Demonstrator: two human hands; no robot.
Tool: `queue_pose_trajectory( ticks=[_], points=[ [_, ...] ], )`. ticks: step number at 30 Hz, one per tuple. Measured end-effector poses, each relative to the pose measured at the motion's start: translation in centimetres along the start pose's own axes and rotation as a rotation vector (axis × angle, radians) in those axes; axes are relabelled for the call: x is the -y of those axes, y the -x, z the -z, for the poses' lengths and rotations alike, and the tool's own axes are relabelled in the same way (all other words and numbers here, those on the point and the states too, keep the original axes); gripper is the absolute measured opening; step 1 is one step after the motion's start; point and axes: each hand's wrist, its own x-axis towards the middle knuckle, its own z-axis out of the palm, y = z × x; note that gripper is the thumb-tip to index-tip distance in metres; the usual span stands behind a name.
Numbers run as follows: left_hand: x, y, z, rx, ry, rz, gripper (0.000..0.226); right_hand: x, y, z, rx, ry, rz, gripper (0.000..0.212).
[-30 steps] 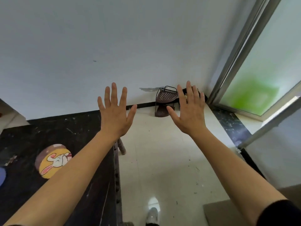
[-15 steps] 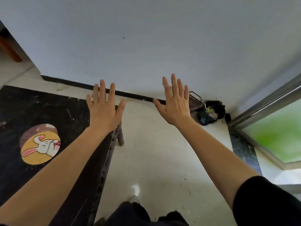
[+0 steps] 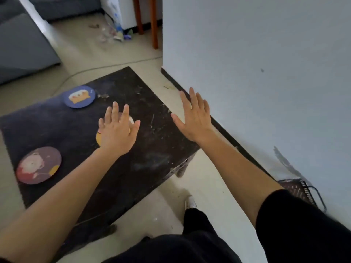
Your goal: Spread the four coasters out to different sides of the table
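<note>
A: Going left to right, what's in view now that wasn't a second ago?

B: A lot more of the table. A second ago only its corner and one yellow rabbit coaster showed; the view has swung left off the wall and floor, so the dark top fills the left half.

A: And the coasters?

B: Near the left edge lies the purple coaster with a red and white figure. Toward the far side is the blue coaster with a crown. The yellow coaster sits near the middle, mostly hidden under the left hand. I see three; the fourth is out of view.

A: Is the grip doing anything?

B: No. The left hand is flat, fingers spread, holding nothing, hovering over the yellow coaster; I can't tell if it touches. The right hand is equally splayed and empty, above the table's right edge, near the wall.

A: What does that mean for the task?

B: I'd judge the spreading hasn't begun; the turn only brings the coasters within reach
</note>
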Motion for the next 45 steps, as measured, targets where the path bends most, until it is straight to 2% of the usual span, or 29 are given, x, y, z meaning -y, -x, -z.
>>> queue_pose_trajectory(
  ticks=[3, 8, 13, 18, 21, 24, 27, 30, 32, 34, 37, 41, 45],
  points=[
    [0.5, 0.3, -0.8, -0.002, 0.069, 0.264, 0.068, 0.2, -3.8, -1.3, 0.038, -0.092, 0.149, 0.075],
    [1.7, 1.8, -1.9, 0.050, 0.102, 0.561, 0.071, 1.2, -7.8, -3.6, 0.109, -0.207, 0.304, 0.075],
    [4.0, 2.4, -3.8, 0.072, 0.118, 0.720, 0.070, 4.5, -10.0, -7.3, 0.234, -0.318, 0.354, 0.073],
    [7.1, 0.0, -7.5, 0.055, 0.455, 0.860, 0.068, 7.6, -10.9, -12.7, 0.394, -0.367, 0.395, 0.071],
    [9.1, -1.8, -10.1, 0.043, 0.652, 0.913, 0.063, 9.8, -11.7, -16.2, 0.546, -0.439, 0.337, 0.066],
    [11.2, -3.8, -12.1, 0.034, 0.861, 1.003, 0.062, 12.5, -12.7, -19.1, 0.698, -0.576, 0.192, 0.062],
    [12.7, -5.4, -13.5, -0.004, 1.070, 1.103, 0.062, 14.5, -12.9, -21.4, 0.731, -0.675, 0.074, 0.058],
    [13.0, -5.6, -14.8, -0.075, 1.207, 1.160, 0.048, 15.6, -12.3, -22.9, 0.741, -0.760, -0.027, 0.044],
    [13.5, -5.6, -15.2, -0.123, 1.238, 1.192, 0.045, 15.9, -11.9, -23.5, 0.727, -0.780, -0.103, 0.044],
    [14.2, -5.4, -15.2, -0.147, 1.275, 1.243, 0.056, 15.8, -11.8, -23.8, 0.725, -0.798, -0.191, 0.051],
    [14.6, -4.4, -15.3, -0.138, 1.233, 1.312, 0.053, 15.4, -11.4, -23.7, 0.756, -0.822, -0.256, 0.045],
    [13.5, -1.8, -16.1, -0.108, 1.111, 1.367, 0.032, 14.6, -9.5, -22.5, 0.763, -0.729, -0.153, 0.037],
    [12.1, 1.5, -16.3, -0.077, 1.059, 1.359, 0.025, 12.7, -6.3, -21.0, 0.811, -0.616, -0.103, 0.032]
  ],
)
